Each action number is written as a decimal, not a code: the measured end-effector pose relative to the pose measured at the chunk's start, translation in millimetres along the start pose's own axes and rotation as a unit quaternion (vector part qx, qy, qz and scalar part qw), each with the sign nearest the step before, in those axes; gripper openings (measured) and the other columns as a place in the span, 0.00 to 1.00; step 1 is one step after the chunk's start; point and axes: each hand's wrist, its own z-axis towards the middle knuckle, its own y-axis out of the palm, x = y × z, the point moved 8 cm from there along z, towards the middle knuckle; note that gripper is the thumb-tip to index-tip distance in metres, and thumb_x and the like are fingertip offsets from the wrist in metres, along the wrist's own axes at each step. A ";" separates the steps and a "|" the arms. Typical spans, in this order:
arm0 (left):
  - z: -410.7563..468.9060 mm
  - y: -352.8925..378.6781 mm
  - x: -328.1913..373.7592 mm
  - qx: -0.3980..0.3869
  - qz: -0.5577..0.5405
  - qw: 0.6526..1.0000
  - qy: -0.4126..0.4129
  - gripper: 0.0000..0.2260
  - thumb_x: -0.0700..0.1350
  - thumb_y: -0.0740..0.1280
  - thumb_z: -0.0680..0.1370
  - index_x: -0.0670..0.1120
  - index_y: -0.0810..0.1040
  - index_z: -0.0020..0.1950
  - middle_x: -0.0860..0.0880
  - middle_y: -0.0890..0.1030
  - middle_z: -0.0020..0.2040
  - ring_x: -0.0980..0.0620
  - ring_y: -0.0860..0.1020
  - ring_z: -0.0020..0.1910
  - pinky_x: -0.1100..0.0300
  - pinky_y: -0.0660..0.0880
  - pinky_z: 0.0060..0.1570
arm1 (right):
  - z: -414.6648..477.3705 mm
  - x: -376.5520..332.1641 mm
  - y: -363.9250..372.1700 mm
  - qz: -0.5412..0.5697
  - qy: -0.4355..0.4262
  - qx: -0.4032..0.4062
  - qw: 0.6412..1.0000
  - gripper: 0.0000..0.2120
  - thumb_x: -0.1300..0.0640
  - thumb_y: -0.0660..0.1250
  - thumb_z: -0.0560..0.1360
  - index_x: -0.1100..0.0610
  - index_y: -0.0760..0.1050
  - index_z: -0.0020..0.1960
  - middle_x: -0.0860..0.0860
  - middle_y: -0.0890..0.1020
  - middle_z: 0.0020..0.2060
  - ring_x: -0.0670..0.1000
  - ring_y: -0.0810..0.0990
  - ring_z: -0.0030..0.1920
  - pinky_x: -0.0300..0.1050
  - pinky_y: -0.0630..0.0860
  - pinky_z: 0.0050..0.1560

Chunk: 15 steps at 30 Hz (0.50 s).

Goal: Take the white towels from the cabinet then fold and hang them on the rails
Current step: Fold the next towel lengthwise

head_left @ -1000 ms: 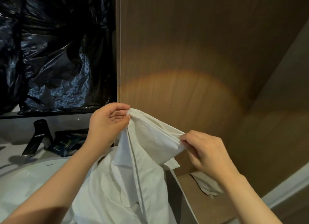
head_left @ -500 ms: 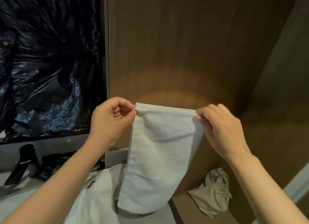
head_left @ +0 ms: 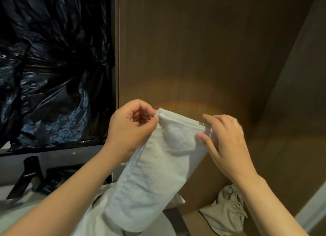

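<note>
A white towel (head_left: 155,174) hangs folded lengthwise in front of me, its top edge held level and slightly tilted down to the right. My left hand (head_left: 130,128) pinches the top left corner between thumb and curled fingers. My right hand (head_left: 227,144) holds the top right corner, thumb in front and fingers behind, slightly blurred. More white cloth (head_left: 88,221) lies bunched below the hanging towel. No rail or cabinet opening is visible.
A wooden wall panel (head_left: 194,50) stands right behind the towel. Crumpled black plastic (head_left: 53,77) covers the area at left. Below it are a black faucet (head_left: 26,176) and dark packets (head_left: 53,181). A beige drawstring bag (head_left: 227,211) lies at lower right.
The loose cloth was pulled taut into a folded strip between both hands. Since then my right hand shifted its grip at the right corner and the top edge tilted down to the right.
</note>
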 end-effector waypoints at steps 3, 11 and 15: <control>-4.2 5.7 7.8 -0.011 0.008 1.000 0.016 0.06 0.33 0.73 0.71 0.43 0.79 0.42 0.46 0.83 0.40 0.48 0.81 0.40 0.59 0.81 0.43 | -5.4 -18.8 14.9 0.106 0.031 -0.047 0.993 0.29 0.35 0.54 0.77 0.45 0.63 0.74 0.44 0.68 0.71 0.46 0.68 0.69 0.50 0.71 0.69; -11.5 1.1 25.3 -0.020 0.007 0.998 0.052 0.07 0.33 0.73 0.70 0.44 0.79 0.42 0.49 0.83 0.40 0.51 0.81 0.40 0.63 0.79 0.43 | 2.2 -58.5 35.9 0.210 0.039 -0.020 0.977 0.28 0.32 0.48 0.78 0.44 0.69 0.71 0.36 0.72 0.64 0.44 0.72 0.67 0.51 0.71 0.69; -13.7 -8.2 22.5 -0.013 -0.002 0.999 0.045 0.07 0.35 0.74 0.71 0.44 0.79 0.44 0.49 0.83 0.41 0.50 0.82 0.41 0.60 0.80 0.43 | 10.1 -70.9 28.8 0.252 -0.019 0.046 0.966 0.22 0.38 0.50 0.81 0.48 0.77 0.56 0.37 0.77 0.49 0.41 0.76 0.52 0.47 0.77 0.54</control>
